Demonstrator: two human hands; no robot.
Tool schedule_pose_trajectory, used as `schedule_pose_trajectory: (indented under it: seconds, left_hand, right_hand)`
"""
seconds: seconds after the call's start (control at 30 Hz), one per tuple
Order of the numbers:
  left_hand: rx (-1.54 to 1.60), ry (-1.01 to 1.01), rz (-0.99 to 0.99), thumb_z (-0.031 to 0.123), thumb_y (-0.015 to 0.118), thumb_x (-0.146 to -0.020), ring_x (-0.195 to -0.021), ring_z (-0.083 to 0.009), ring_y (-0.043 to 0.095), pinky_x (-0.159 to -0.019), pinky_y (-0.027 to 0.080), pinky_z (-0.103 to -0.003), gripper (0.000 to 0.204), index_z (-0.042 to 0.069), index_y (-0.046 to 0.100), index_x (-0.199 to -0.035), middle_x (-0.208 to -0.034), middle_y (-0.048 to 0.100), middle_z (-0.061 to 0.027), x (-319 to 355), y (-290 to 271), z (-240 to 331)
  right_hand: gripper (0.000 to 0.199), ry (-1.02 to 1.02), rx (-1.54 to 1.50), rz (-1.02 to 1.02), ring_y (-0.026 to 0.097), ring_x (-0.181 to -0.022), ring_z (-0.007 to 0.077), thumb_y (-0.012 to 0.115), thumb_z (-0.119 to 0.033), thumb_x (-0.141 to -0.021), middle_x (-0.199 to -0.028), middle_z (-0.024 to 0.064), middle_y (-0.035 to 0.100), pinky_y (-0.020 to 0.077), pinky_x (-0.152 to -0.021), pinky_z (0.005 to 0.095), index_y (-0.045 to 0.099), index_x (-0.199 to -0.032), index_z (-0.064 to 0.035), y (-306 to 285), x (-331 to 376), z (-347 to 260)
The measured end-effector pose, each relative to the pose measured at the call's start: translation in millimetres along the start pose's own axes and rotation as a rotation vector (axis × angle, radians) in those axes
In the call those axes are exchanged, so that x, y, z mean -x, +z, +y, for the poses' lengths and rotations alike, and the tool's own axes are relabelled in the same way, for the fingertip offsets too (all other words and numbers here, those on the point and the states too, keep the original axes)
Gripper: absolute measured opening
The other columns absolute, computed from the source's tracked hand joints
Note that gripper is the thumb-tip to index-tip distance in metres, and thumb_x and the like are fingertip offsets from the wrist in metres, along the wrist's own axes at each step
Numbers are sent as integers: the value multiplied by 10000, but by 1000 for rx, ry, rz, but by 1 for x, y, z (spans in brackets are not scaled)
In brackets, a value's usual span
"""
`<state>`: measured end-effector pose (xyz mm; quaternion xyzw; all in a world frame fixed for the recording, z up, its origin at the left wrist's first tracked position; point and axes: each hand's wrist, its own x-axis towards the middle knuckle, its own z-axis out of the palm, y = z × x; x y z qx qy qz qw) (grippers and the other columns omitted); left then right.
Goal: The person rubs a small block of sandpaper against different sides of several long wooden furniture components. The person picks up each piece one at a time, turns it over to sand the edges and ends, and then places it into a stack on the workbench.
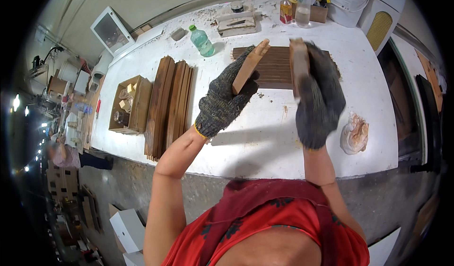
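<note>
1. Between the gloved fingers of the left hand (222, 100) sits a wooden block (249, 66) — stiff, light, best gripped by its flat faces.
2. Clenched in the right hand (319, 98), a second wood piece (298, 60) stands upright — rigid, rough-sided.

This is a woodworking workshop. A stained, dusty white worktable (359, 76) carries a stack of long dark brown wooden slats (168, 105) and an open cardboard box of small wood offcuts (130, 104). Bottles and a white plastic bucket (347, 1) crowd the far edge above a bare concrete floor (127, 181).

Wooden slats (170, 102) left on the table (265, 128), box (130, 105) beside them, bottle (202, 41) behind.
</note>
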<state>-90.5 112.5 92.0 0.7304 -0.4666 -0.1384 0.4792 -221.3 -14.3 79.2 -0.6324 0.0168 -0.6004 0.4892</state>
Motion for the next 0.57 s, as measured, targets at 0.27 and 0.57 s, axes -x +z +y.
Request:
schedule_pose_trajectory:
  seconds: [0.27,0.57]
  left_hand:
    - [-46,191,25,69,666,-849,-1121,-227,599,-946,476,-336,633,89,405,-1426,-1272,577,-155,-1,7,-8]
    - [451,417,-74,299,642,-888,-1355,-232,372,-1138,295,-362,736,87,279,-1492,-1507,343,-106,-28,-10,-21]
  right_hand:
    - [371,-58,217,43,606,-1060,225,727,-52,-808,-1202,128,613,508,-893,333,620,-1162,-14,24,5,8]
    - [397,-250,308,-253,561,-1163,295,760,-156,-771,-1234,131,599,434,-1001,421,639,-1138,-64,23,3,-20]
